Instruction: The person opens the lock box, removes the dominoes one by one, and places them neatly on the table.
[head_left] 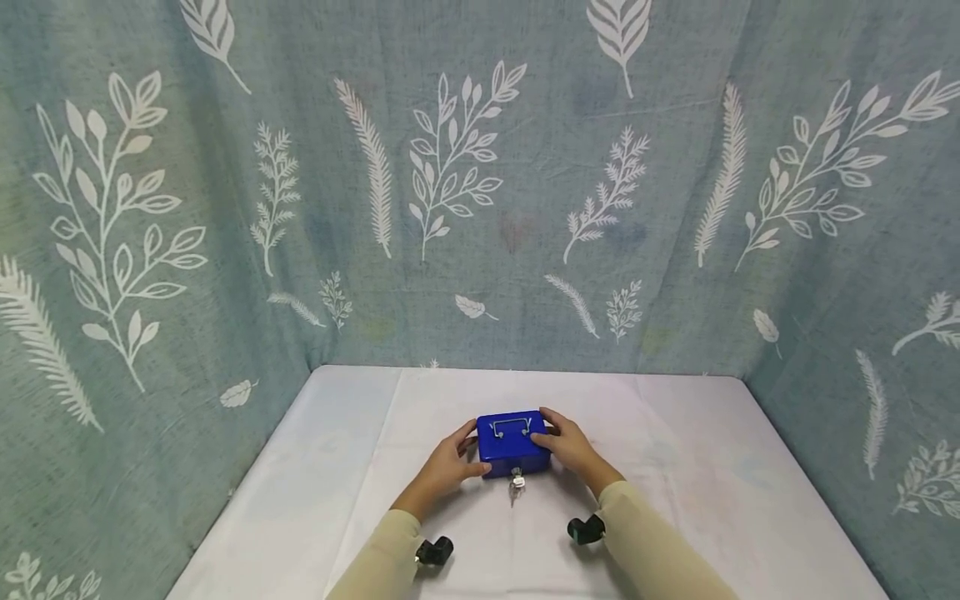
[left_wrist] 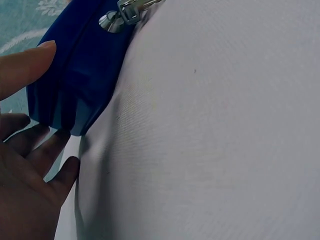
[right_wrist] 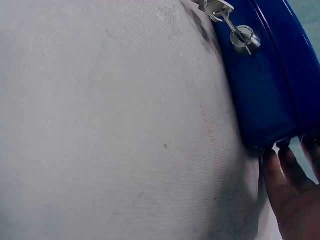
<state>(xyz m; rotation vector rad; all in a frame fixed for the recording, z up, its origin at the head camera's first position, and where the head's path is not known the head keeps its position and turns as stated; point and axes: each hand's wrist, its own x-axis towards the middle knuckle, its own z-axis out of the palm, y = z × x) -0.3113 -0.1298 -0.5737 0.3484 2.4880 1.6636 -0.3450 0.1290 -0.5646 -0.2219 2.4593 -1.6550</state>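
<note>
A small blue metal cash box with a folding wire handle on its lid sits on the white cloth. A key stands in the round lock on its front, with another key hanging from it. My left hand holds the box's left end, thumb at the front corner and fingers along the side. On the opposite end my right hand grips it, thumb on the lid and fingers at the right side. The lid is down. In the right wrist view, fingertips touch the box's end.
A white cloth covers the table, with light creases. Blue-green curtains printed with white leaves stand behind the table and at both sides. Small black devices sit at both wrists.
</note>
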